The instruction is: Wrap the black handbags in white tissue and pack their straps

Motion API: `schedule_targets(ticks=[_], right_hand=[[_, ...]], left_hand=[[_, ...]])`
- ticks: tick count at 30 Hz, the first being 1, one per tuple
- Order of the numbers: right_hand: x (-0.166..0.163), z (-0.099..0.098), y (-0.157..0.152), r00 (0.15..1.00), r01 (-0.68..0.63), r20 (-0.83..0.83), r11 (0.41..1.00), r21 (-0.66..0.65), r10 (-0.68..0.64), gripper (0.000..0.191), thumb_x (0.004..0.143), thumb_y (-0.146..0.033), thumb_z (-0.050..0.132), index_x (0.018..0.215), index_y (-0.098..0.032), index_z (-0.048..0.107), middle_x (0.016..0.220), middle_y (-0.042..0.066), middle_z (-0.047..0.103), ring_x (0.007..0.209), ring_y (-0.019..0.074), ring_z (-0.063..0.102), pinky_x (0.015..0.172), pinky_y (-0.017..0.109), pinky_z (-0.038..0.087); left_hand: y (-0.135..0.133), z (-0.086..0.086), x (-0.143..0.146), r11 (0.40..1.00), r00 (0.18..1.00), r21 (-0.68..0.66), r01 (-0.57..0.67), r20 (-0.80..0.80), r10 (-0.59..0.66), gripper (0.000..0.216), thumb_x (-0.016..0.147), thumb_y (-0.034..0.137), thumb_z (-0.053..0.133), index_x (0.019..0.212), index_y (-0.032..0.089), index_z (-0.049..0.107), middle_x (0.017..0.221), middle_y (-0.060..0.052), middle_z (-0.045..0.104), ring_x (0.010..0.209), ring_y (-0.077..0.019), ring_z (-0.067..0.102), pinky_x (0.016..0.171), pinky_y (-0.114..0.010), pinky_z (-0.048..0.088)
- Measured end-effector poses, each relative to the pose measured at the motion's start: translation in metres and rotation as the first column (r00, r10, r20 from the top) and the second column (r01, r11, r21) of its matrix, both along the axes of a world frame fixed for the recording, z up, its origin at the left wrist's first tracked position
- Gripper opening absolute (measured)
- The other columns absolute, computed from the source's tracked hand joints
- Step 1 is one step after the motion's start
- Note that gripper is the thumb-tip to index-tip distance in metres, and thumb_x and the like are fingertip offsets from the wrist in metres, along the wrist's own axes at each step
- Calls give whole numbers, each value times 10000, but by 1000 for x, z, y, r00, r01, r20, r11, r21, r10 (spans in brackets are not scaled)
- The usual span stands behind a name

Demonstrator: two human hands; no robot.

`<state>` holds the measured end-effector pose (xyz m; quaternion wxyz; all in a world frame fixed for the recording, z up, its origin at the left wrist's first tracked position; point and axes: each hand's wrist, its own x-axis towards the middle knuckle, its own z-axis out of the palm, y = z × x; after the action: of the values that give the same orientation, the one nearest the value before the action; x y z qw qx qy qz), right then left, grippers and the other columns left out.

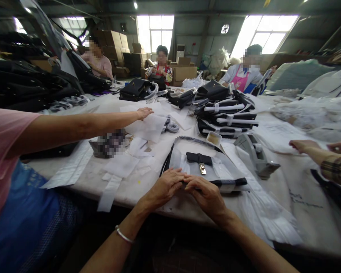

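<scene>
A black handbag lies on the table in front of me, its body wrapped in whitish translucent sheet and its strap looped at the far side. Its dark flap carries a gold clasp. At the bag's near edge my left hand and my right hand meet, fingertips almost touching. The fingers of both are bent and closed over that edge; the part under them is hidden.
Stacked black bags stand behind, beside a small dish and a grey tape dispenser. White strips hang over the front edge. A co-worker's arm reaches in from the left; another person's hand is at right.
</scene>
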<state>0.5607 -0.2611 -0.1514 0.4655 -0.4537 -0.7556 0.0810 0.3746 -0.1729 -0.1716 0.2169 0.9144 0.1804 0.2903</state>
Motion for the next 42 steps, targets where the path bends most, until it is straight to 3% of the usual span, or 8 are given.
schedule_targets(ticks=[4,8,16,21,29,37,40,42], right_hand=[[0,0,-9,996,-63,58,997,44,60,93,897,-139,626,875,-223,659,938,43,742,994,192,681,917,339,542],[-8,-9,-28,991,-82,106,996,32,78,109,895,-111,614,896,-209,661,846,28,737,856,168,684,821,296,535],[-18,-13,-36,998,-4,-70,989,-148,-6,122,893,-189,619,787,-207,676,747,16,727,687,145,672,668,232,501],[-2,8,-15,909,111,-314,885,-453,-274,224,811,-376,719,691,-190,688,668,17,711,616,153,636,611,245,495],[2,19,-2,732,-112,-574,767,-632,-366,432,631,-558,817,650,-153,669,635,36,698,595,149,610,599,275,498],[5,24,-2,715,-114,-606,797,-593,-349,456,643,-586,807,649,-151,672,626,38,694,582,152,611,586,289,512],[3,26,-10,794,-32,-520,833,-553,-315,356,728,-499,781,678,-162,682,662,38,711,619,168,641,607,287,522],[-2,23,-17,905,33,-372,904,-425,-208,253,816,-416,726,729,-180,697,713,37,731,659,174,665,639,281,527]], left_hand=[[-4,-18,9,971,987,213,-110,138,81,321,949,129,490,1238,187,618,1207,-80,695,1220,-207,593,1082,-469,448],[-7,-17,11,917,976,365,-158,196,90,328,962,91,423,1209,164,626,1184,-81,705,1187,-204,615,1069,-453,464],[-10,-16,17,859,975,473,-198,188,122,286,972,102,421,1153,144,639,1113,-83,725,1094,-200,659,1020,-414,504],[-25,-15,12,787,983,589,-181,81,166,327,987,132,415,1266,99,582,1216,-132,681,1188,-225,611,1050,-436,478],[-26,-13,8,710,977,691,-136,-26,213,347,996,111,381,1299,83,548,1283,-134,641,1238,-235,570,1073,-432,433],[-18,-18,14,708,974,691,-143,-29,224,339,997,119,384,1305,94,521,1214,-140,660,1169,-243,604,1023,-426,442],[-9,-8,11,726,985,681,-95,-39,166,306,986,107,415,1271,83,526,1158,-142,674,1107,-234,635,965,-389,481],[0,2,9,728,990,682,-64,-46,130,300,976,93,431,1262,80,521,1138,-140,678,1078,-228,648,936,-376,501]])
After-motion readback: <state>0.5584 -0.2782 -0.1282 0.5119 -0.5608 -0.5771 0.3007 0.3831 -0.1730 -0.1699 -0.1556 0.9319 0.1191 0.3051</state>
